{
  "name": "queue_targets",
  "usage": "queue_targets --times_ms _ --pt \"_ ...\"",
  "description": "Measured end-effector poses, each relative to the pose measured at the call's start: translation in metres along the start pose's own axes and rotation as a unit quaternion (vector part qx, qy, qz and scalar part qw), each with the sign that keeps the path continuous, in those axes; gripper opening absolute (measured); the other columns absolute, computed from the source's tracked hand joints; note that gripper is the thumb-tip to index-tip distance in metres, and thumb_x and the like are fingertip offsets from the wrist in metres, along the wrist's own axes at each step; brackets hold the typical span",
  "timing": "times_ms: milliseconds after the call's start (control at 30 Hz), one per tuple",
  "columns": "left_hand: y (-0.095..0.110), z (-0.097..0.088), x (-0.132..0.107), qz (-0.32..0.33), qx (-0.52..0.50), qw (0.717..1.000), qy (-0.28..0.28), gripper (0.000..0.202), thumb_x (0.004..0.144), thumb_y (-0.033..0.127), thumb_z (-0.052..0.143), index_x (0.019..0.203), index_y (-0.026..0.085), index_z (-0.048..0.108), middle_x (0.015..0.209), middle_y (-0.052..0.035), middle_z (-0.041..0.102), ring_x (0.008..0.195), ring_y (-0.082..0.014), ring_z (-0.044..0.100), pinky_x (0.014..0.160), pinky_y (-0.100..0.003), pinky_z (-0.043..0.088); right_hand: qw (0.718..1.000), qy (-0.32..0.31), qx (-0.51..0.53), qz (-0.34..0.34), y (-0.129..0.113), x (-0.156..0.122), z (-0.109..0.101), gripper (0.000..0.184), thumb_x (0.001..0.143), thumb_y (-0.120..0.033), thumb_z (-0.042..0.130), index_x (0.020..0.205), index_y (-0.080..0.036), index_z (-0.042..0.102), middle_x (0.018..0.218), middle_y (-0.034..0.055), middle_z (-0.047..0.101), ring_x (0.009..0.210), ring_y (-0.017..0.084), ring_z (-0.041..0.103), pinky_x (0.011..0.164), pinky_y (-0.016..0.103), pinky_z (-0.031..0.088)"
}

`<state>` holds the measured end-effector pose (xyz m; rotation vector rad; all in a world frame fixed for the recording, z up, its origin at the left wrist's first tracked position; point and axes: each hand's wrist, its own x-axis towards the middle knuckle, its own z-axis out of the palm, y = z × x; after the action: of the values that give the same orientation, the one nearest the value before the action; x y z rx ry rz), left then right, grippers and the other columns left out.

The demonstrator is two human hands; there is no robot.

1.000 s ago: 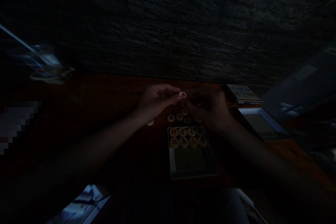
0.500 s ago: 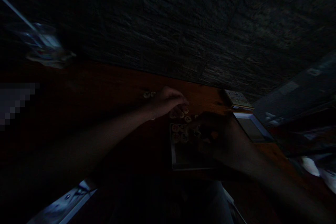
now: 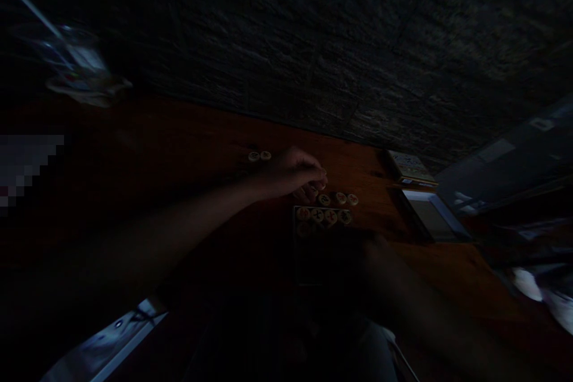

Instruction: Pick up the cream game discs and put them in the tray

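The scene is very dark. My left hand (image 3: 298,174) is curled, fingers down, over round game pieces (image 3: 338,199) with red and dark characters on the wooden table (image 3: 179,149). What its fingertips pinch is hidden. A shallow box (image 3: 322,218) just below the hand holds a row of such pieces. My right hand (image 3: 353,256) is a dark blur over the near part of the box, fingers not discernible. Two more pieces (image 3: 259,156) lie left of my left hand.
A small printed box (image 3: 409,167) and a white-rimmed tray (image 3: 432,215) sit at the right. A glass with a straw (image 3: 76,68) stands far left near the dark stone wall. A pale object (image 3: 107,340) lies at the lower left.
My left hand, which held a red-marked piece up, has dropped onto the loose pieces. My right hand has pulled back toward me, uncovering the row in the box. The view has shifted.
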<state>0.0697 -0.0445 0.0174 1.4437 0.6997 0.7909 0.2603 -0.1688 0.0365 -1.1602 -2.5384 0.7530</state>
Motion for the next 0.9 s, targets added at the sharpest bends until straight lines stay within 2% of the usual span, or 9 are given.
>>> queue_targets --times_ms 233,367,533,600,667,767,900 --pt "-0.002 0.0 0.001 0.004 -0.004 1.0 -0.014 0.012 0.081 0.026 0.072 0.077 0.017 0.078 0.079 -0.0088 0.078 0.058 -0.0169 0.073 0.05 -0.024 0.058 1.0 -0.015 0.014 0.012 -0.002 0.002 0.003 0.035 0.081 0.006 0.061 0.084 -0.023 0.079 0.075 0.0008 0.077 0.061 0.015 0.07 0.052 0.024 0.049" --pt "-0.002 0.0 0.0 -0.001 -0.002 1.0 -0.019 0.012 0.082 0.025 0.071 0.08 0.016 0.079 0.079 -0.0084 0.078 0.059 -0.0175 0.074 0.05 -0.024 0.059 1.0 0.001 0.005 0.012 -0.005 0.004 0.002 0.033 0.078 0.007 0.062 0.081 -0.022 0.078 0.071 0.0007 0.076 0.06 0.015 0.069 0.049 0.024 0.046" --pt "-0.002 0.001 0.001 0.003 -0.011 1.0 -0.005 0.012 0.08 0.026 0.072 0.078 0.016 0.078 0.087 -0.0122 0.079 0.058 -0.0194 0.074 0.051 -0.03 0.06 1.0 0.011 -0.013 -0.012 -0.003 0.007 0.004 0.035 0.08 0.006 0.059 0.088 -0.022 0.079 0.078 0.0025 0.078 0.063 0.016 0.071 0.054 0.026 0.049" --pt "0.0 0.0 0.002 0.004 -0.021 1.0 0.013 0.014 0.082 0.026 0.069 0.078 0.016 0.077 0.084 -0.012 0.079 0.057 -0.0206 0.074 0.05 -0.031 0.059 1.0 0.006 -0.023 -0.008 0.0 0.004 0.006 0.037 0.079 0.007 0.059 0.091 -0.021 0.08 0.08 0.0031 0.079 0.063 0.016 0.072 0.054 0.026 0.05" --pt "0.004 -0.003 0.004 0.019 -0.038 0.998 0.051 0.016 0.083 0.027 0.066 0.078 0.015 0.075 0.078 -0.0101 0.076 0.054 -0.0203 0.073 0.049 -0.031 0.058 0.999 0.011 -0.035 -0.002 0.003 -0.002 0.006 0.04 0.079 0.006 0.059 0.097 -0.022 0.08 0.084 0.004 0.08 0.066 0.017 0.074 0.055 0.025 0.051" --pt "0.01 -0.016 0.008 0.082 -0.076 0.981 0.16 0.019 0.083 0.032 0.064 0.08 0.015 0.073 0.076 -0.0069 0.074 0.05 -0.0165 0.068 0.045 -0.028 0.054 0.997 0.047 -0.054 -0.007 0.005 -0.013 0.0 0.038 0.08 0.0 0.061 0.1 -0.026 0.081 0.083 0.0032 0.08 0.064 0.017 0.073 0.054 0.025 0.052" --pt "0.016 -0.045 0.015 0.163 -0.101 0.936 0.296 0.023 0.084 0.036 0.062 0.083 0.016 0.073 0.076 -0.0054 0.072 0.05 -0.0132 0.063 0.041 -0.024 0.048 0.987 0.141 -0.072 0.011 0.01 -0.012 -0.029 0.023 0.081 -0.01 0.069 0.09 -0.027 0.083 0.078 0.0037 0.08 0.061 0.019 0.072 0.054 0.027 0.053"
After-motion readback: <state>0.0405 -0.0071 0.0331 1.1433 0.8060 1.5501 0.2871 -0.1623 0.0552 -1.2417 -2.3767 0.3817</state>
